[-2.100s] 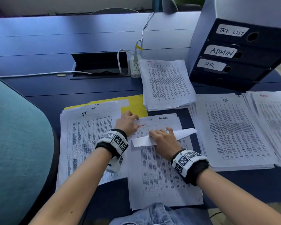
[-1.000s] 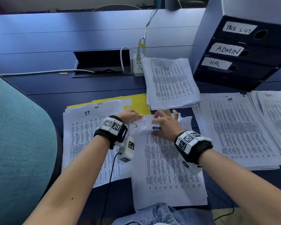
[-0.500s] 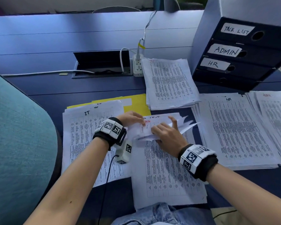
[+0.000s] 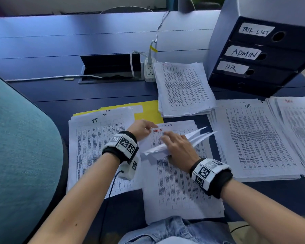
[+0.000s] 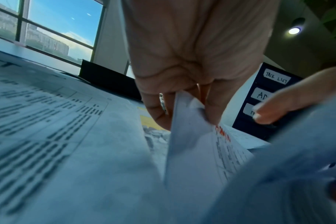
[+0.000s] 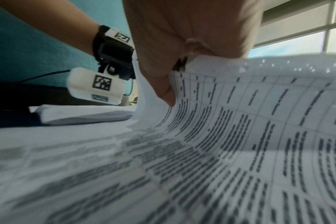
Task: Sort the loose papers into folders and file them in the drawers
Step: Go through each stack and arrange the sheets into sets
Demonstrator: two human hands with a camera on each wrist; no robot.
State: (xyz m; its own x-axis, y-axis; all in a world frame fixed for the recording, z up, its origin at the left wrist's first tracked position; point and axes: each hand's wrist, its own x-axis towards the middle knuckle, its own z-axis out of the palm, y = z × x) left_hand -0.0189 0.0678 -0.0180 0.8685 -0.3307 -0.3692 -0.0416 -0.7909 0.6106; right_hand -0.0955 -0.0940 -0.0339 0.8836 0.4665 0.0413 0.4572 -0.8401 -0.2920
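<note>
At the far left of the dark blue surface [image 4: 42, 95] I see the white printed stack headed IT [image 4: 88, 148], lying partly over a yellow card folder [image 4: 148, 110]. Just right of it is my left hand [image 4: 141, 128]; its grip is a pinch, thumb and fingers closed on the top left corner of a sheet marked ADMIN in red [image 4: 157, 130], as the left wrist view shows plainly. That sheet belongs to the white middle stack of printed tables [image 4: 180, 187], which lies directly in front of me with its long axis running away from my body. My right hand [image 4: 178, 148] sits on the upper part of that stack, fingers curled round several peeled-back sheets [image 4: 199, 134] whose free ends fan out to the right. I judge this to be the sorting step: the ADMIN sheet lies between both hands, nearer the left, and would draw out along its long axis. Further right lie the thick white stack headed HR [image 4: 253, 138] and, behind, another white pile [image 4: 183, 87]. At the far right stands the dark drawer unit labelled TASK LIST, ADMIN and HR [image 4: 264, 57], all drawers closed.
</note>
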